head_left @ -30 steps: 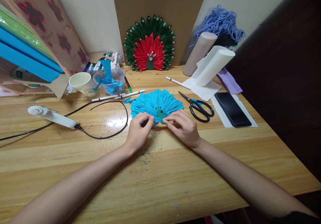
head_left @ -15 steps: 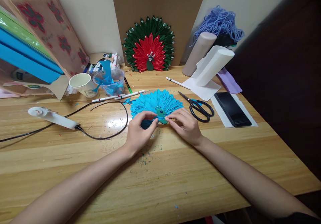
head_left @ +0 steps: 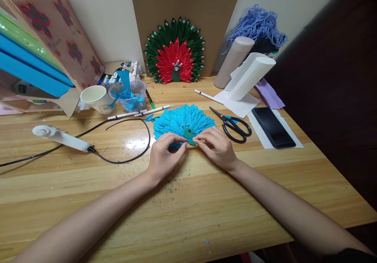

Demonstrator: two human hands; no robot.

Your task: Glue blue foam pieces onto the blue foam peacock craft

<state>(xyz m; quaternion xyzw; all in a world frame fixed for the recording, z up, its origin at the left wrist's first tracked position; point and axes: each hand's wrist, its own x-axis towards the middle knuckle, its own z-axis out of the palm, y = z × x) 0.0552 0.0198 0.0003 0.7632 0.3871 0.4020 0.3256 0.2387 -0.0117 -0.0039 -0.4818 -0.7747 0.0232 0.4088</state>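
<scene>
A blue paper peacock (head_left: 185,115) lies on the wooden table, its fan of layered feathers spread behind a green body (head_left: 187,132) with a dark eye and a small beaded crown. In front of that body, my left hand (head_left: 165,153) and my right hand (head_left: 218,147) come in from both sides. Their thumbs and forefingers pinch the two ends of a small blue paper piece (head_left: 190,139). Fingers hide most of the piece and part of the lower feathers. Right of the fan rest black-handled scissors (head_left: 235,129), open a little.
A glue gun (head_left: 63,138) with a black cable lies left. Behind it stand a paper cup (head_left: 96,99) and a plastic tub (head_left: 128,104) of blue scraps. A red-green peacock (head_left: 175,55) leans on cardboard. Rolls (head_left: 250,80) and a phone (head_left: 273,127) are at right.
The left fingertips have moved slightly right, closer to the right ones, and less of the blue paper piece shows between them. The right hand has barely moved.
</scene>
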